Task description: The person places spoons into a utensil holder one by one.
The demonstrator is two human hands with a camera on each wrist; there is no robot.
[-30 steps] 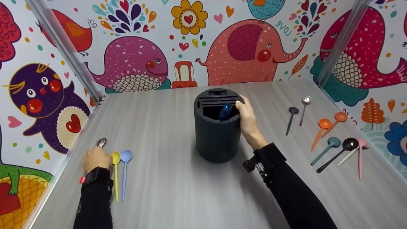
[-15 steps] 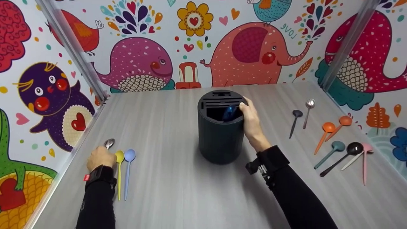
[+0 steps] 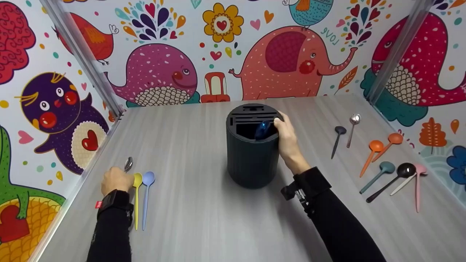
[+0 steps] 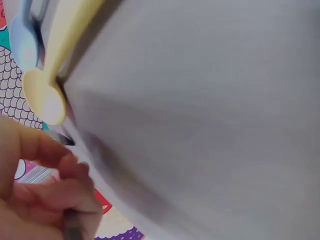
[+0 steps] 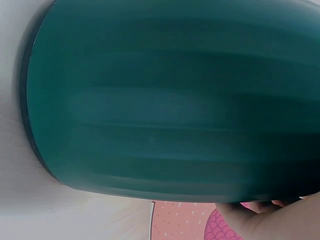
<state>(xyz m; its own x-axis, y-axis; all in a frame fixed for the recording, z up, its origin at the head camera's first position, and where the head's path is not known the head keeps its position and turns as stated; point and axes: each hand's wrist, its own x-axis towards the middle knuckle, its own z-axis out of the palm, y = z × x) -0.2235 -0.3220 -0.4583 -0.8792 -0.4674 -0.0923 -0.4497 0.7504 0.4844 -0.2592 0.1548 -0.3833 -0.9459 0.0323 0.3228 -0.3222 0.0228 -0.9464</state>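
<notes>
My left hand [image 3: 115,181] [image 4: 47,187] grips a metal spoon [image 3: 128,164], its bowl sticking out past the fingers; in the left wrist view a bit of handle shows beneath the curled fingers. Just right of that hand lie a yellow spoon [image 3: 137,200] [image 4: 44,97] and a light blue spoon [image 3: 145,198] [image 4: 24,42]. My right hand [image 3: 287,140] [image 5: 280,220] holds the dark round utensil holder [image 3: 252,163] [image 5: 150,110] at its upper right side, thumb on the rim. A shiny blue object [image 3: 262,130] stands in the holder's large front compartment.
On the right side of the table lie a dark spoon [image 3: 336,140], a metal spoon [image 3: 353,127], two orange ladles [image 3: 375,146], a teal ladle [image 3: 386,167], a black ladle [image 3: 406,170] and a pink utensil [image 3: 418,189]. Patterned walls [image 3: 218,83] enclose the table.
The metal spoon's bowl in my left hand has turned more upright and shifted slightly right. The right hand stays on the holder; the whole head view has shifted a little.
</notes>
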